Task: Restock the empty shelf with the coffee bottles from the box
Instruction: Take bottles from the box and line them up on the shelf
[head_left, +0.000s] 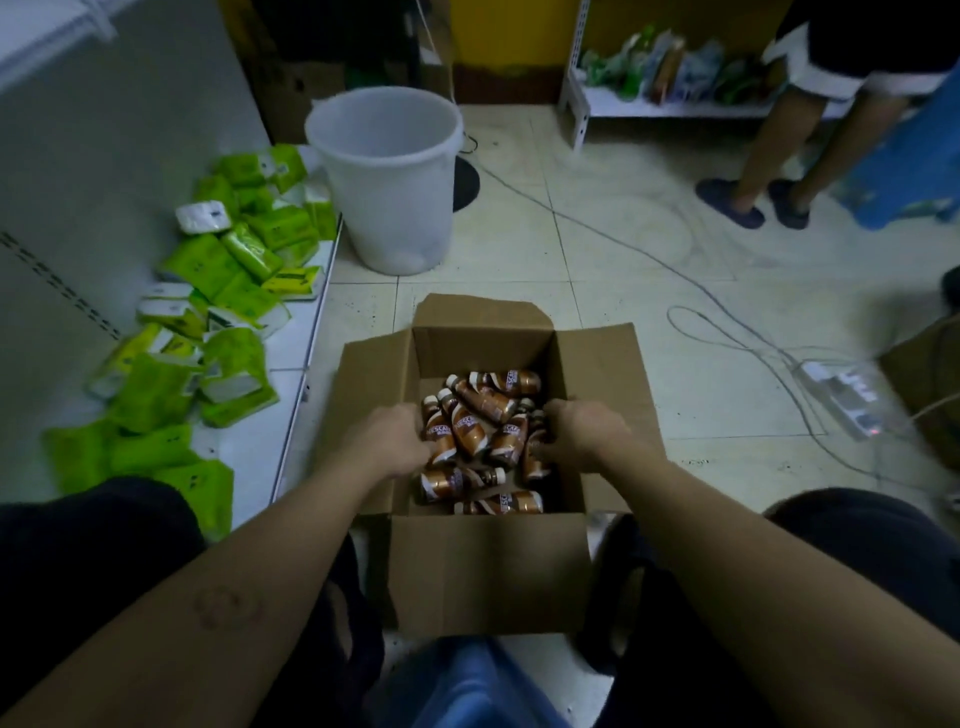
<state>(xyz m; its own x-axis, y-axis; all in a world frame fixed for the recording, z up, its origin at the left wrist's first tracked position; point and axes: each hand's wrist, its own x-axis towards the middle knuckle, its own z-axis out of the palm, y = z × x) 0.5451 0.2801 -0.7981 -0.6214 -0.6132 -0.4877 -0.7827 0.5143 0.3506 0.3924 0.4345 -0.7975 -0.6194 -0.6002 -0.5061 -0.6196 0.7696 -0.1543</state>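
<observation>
A brown cardboard box (488, 571) sits open on the tiled floor, flaps folded out. Inside, small glossy bottles (483, 415) with copper-brown labels lie jumbled on their sides. The left hand (392, 441) and right hand (584, 431) bend down over the pile from either side, fingers curled among the bottles; I cannot tell whether they grip any. Left of the box, crinkly green packs (208, 270) litter a flat white shelf (249, 452). A round translucent plastic bucket (387, 176) stands beyond.
</observation>
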